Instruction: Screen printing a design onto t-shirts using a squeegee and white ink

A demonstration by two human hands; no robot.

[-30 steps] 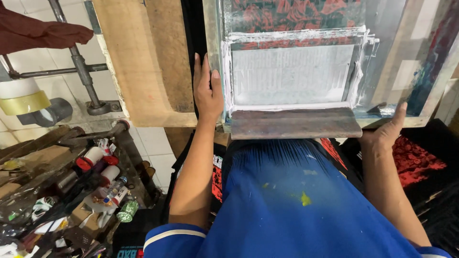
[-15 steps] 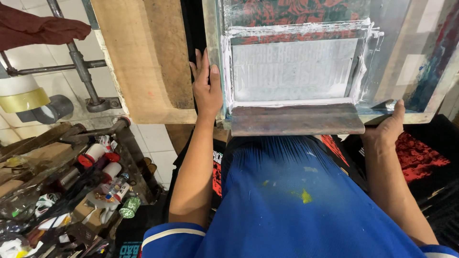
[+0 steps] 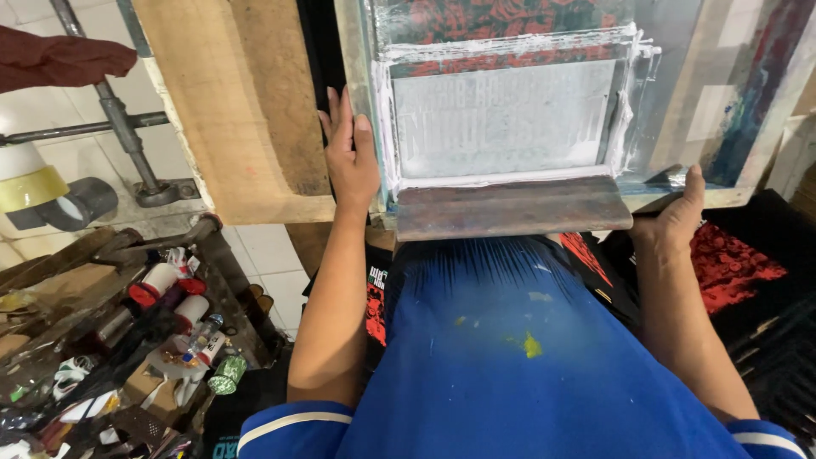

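Right now I see my left hand [image 3: 350, 163] lying flat and open along the left rail of the printing screen frame [image 3: 367, 102], fingers stretched forward, palm pressed on the wood, so the grip there is loose rather than closed. My right hand [image 3: 673, 223] sits at the frame's near right corner with the thumb raised against the edge; the fingers are tucked under it, and I cannot tell whether that grip is closed. Between both hands the wooden squeegee [image 3: 512, 206] lies across the near edge of the frame, touching the white-taped mesh [image 3: 501, 119] (grey, with faint lettering I cannot read). Red patterned cloth [image 3: 510, 17] shows through the far part of the screen. Left of the frame a bare wooden board [image 3: 238, 110] runs forward. Below it, at my left, a cluttered shelf [image 3: 110, 340] holds small paint bottles [image 3: 174, 293] and a green-capped jar [image 3: 228, 374]. My blue apron [image 3: 527, 365], flecked with yellow, fills the foreground
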